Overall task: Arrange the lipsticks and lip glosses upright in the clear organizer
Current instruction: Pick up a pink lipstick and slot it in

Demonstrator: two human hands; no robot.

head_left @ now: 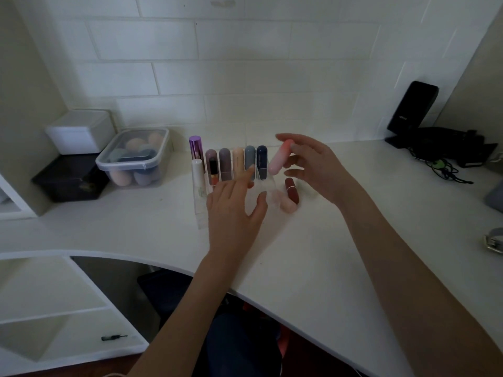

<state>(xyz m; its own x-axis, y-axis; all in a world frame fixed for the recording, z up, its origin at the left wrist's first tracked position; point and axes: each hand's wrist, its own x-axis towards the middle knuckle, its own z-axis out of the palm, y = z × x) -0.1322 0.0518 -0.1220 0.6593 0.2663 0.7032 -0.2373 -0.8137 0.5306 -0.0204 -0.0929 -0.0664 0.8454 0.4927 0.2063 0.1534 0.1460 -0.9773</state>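
Observation:
The clear organizer [202, 210] stands on the white desk, its back row filled with several upright capsule-shaped lipsticks [224, 164]. A purple tube [196, 148] and a white tube [197, 172] stand at its left end. My right hand [315, 164] holds a pink-to-coral lipstick [280, 157] tilted in the air just right of the organizer's back row. My left hand [235, 205] hovers with fingers spread over the organizer's front, covering part of it. A dark red lipstick [293, 193] and a pale pink one [288, 205] lie on the desk to the right of the organizer.
A lidded clear tub of makeup sponges [136, 156] sits left of the organizer, with a white box [80, 131] on a black box [70, 180] beyond it. A black stand and cables [435, 142] occupy the back right corner. The desk's curved front edge [245, 289] runs below my arms.

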